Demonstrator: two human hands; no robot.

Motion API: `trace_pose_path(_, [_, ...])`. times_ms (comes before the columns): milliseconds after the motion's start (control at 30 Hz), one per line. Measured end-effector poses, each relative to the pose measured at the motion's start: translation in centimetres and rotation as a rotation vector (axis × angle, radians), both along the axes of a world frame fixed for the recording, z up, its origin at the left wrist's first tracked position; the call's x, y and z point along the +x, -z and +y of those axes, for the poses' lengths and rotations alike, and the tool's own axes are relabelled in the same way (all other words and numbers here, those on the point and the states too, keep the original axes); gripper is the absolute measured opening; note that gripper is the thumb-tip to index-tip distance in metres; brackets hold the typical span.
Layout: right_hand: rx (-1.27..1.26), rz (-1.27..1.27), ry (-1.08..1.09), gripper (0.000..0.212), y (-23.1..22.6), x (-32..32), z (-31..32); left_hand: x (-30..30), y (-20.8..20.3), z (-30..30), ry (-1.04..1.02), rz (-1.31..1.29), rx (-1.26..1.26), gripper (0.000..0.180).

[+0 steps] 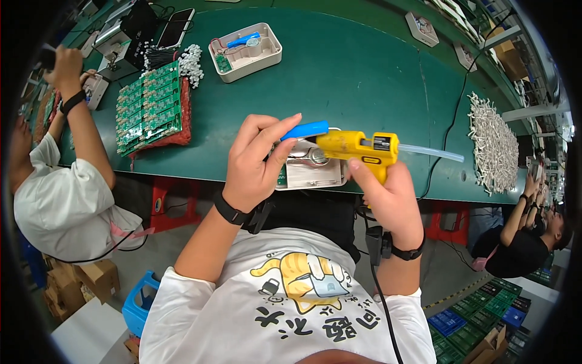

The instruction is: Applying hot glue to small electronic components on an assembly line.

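Observation:
Between the thumb and fingers of my left hand (257, 158) is a blue cylindrical battery (305, 130), held nearly level. My right hand (391, 194) is wrapped round a yellow glue gun (357, 147), its nozzle end pointing left, close by the battery. A clear glue stick (431, 151) sticks out of the gun's back end. Below both hands, at the table's near edge, lies an open white plastic housing (315, 175) with wires and a round part inside; the hands and gun hide some of it.
Another white housing (245, 57) with a blue battery and green board stands farther back. Stacked green circuit boards (148, 109) lie left, beside white connectors (191, 64). Many small white parts (494, 145) are piled right. A black cable (451, 121) crosses the table. Co-workers sit on both sides.

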State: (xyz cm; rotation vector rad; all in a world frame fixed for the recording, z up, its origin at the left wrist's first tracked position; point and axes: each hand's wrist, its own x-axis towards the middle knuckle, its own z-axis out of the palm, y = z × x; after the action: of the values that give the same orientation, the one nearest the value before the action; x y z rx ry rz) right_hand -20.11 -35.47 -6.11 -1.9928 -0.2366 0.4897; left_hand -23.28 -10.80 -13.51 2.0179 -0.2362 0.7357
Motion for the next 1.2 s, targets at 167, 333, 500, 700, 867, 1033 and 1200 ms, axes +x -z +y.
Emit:
trace_pose_path(167, [0.007,-0.006,0.177,0.032,0.8,-0.4,-1.8,0.5,-0.1,0.1,0.085,0.047,-0.036,0.034])
trace_pose_path(333, [0.01,-0.032,0.211,0.032,1.1,-0.9,-1.9,0.7,0.2,-0.2,0.12,0.139,-0.139,0.028])
trace_pose_path(500, [0.008,-0.05,0.211,0.031,1.1,-1.1,-2.0,0.8,0.0,-0.1,0.128,0.194,-0.135,0.023])
trace_pose_path(700, [0.001,0.047,0.207,0.028,0.2,-1.3,-2.2,0.7,-0.7,-0.2,0.135,0.215,-0.097,0.018])
trace_pose_path(867, [0.048,0.046,0.227,0.028,0.9,-1.1,-3.4,1.2,-1.5,0.0,0.087,0.076,0.124,0.015])
trace_pose_path(1033, [0.093,0.019,0.23,0.029,1.5,-0.6,-2.9,0.9,-1.0,0.1,0.036,0.13,0.101,0.011])
trace_pose_path(1200, [0.071,0.051,0.238,0.029,2.1,-0.1,-2.5,1.1,-1.8,-0.2,0.065,0.469,-0.093,0.009])
